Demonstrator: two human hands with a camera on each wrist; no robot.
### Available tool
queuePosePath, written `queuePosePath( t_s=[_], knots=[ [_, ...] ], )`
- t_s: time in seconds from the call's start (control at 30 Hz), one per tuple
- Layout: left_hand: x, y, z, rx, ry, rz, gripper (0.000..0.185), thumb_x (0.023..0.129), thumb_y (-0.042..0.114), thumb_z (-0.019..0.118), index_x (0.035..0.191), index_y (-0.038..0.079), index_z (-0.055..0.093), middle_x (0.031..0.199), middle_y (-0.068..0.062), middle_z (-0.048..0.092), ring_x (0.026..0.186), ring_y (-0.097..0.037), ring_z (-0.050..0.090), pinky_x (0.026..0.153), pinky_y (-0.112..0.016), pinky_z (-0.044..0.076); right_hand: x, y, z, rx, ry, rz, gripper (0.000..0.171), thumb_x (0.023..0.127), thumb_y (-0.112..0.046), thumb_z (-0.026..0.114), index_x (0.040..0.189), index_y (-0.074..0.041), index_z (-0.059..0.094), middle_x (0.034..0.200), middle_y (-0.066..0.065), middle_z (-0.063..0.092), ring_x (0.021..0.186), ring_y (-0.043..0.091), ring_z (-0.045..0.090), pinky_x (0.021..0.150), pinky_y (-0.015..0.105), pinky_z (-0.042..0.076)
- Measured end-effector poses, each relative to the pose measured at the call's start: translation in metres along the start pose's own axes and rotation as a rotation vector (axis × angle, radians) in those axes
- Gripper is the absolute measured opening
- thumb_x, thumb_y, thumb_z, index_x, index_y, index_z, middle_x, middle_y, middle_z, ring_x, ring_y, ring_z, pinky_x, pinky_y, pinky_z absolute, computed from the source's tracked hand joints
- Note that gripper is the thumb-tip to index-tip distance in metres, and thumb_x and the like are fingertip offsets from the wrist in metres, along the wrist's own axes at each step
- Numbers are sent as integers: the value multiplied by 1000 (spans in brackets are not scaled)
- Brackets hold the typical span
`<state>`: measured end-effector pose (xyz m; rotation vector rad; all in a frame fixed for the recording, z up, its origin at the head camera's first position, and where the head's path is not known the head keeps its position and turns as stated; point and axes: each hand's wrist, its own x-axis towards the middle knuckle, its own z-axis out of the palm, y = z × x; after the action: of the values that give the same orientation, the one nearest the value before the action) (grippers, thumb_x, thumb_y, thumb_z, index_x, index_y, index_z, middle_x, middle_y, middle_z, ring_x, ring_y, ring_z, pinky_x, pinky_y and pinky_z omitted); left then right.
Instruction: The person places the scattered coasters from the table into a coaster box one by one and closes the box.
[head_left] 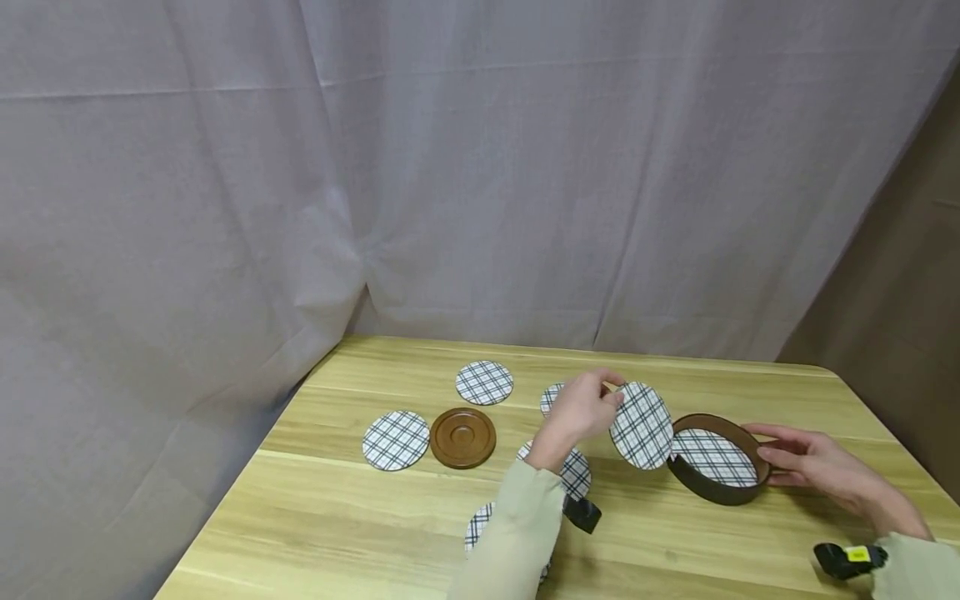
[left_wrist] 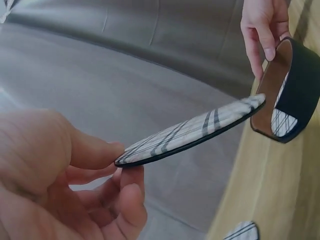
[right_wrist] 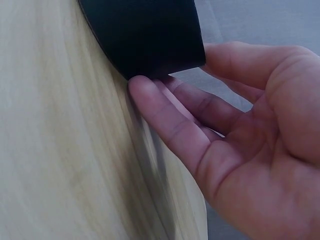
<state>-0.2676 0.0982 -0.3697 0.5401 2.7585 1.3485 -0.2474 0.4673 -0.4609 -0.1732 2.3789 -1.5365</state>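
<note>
My left hand (head_left: 583,410) pinches a round plaid coaster (head_left: 642,427) at its edge, thumb on one face and fingers on the other. In the left wrist view this coaster (left_wrist: 195,131) is tilted, its far edge near the holder's opening. My right hand (head_left: 825,467) grips the right side of a round dark coaster holder (head_left: 718,493) with a brown inside, which has a gap in its wall. Inside the holder lies a plaid surface (head_left: 716,457). The right wrist view shows fingertips against the lower edge of the holder's dark wall (right_wrist: 145,37).
On the wooden table (head_left: 315,517) lie plaid coasters, one at the back (head_left: 484,383) and one at the left (head_left: 396,441). A brown wooden round dish (head_left: 462,437) sits beside them. My left arm partly hides several more coasters. A grey curtain (head_left: 480,183) hangs behind.
</note>
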Motion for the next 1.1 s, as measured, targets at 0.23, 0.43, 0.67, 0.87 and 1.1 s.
queuePosePath(
  t_s=[0.23, 0.43, 0.67, 0.87, 1.1],
  knots=[
    [6, -9, 17, -172, 79, -82, 18, 96, 19, 61, 113, 17, 69, 73, 7, 56, 58, -7, 46, 51, -22, 37, 1, 1, 0, 6, 2, 14, 48, 100, -18, 57, 146, -21, 46, 112, -25, 56, 99, 6, 66, 82, 31, 59],
    [13, -15, 35, -285, 180, -130, 17, 94, 15, 64, 109, 14, 70, 77, 5, 60, 63, -5, 50, 55, -20, 42, 2, 3, 0, -3, 4, -1, 47, 100, -18, 56, 146, -22, 47, 115, -22, 54, 99, 6, 65, 81, 32, 59],
    [18, -13, 53, -400, 226, -185, 15, 93, 13, 65, 107, 12, 71, 73, 6, 57, 60, -5, 48, 53, -20, 41, 2, 2, -2, 70, -54, -62, 43, 103, -11, 50, 135, -38, 54, 111, -24, 60, 98, 8, 67, 80, 32, 59],
    [21, -4, 70, -476, 264, -211, 15, 93, 14, 65, 106, 14, 71, 70, 8, 55, 57, -5, 47, 50, -20, 38, 1, 0, -5, 50, -43, -65, 42, 102, -12, 51, 136, -37, 54, 111, -24, 58, 97, 7, 66, 80, 32, 59],
    [20, 1, 90, -553, 272, -248, 11, 92, 11, 65, 101, 13, 70, 69, 7, 54, 56, -6, 46, 49, -20, 37, 1, -1, -4, 31, -38, -40, 41, 102, -13, 52, 139, -31, 52, 111, -22, 61, 98, 8, 68, 81, 33, 59]
  ],
)
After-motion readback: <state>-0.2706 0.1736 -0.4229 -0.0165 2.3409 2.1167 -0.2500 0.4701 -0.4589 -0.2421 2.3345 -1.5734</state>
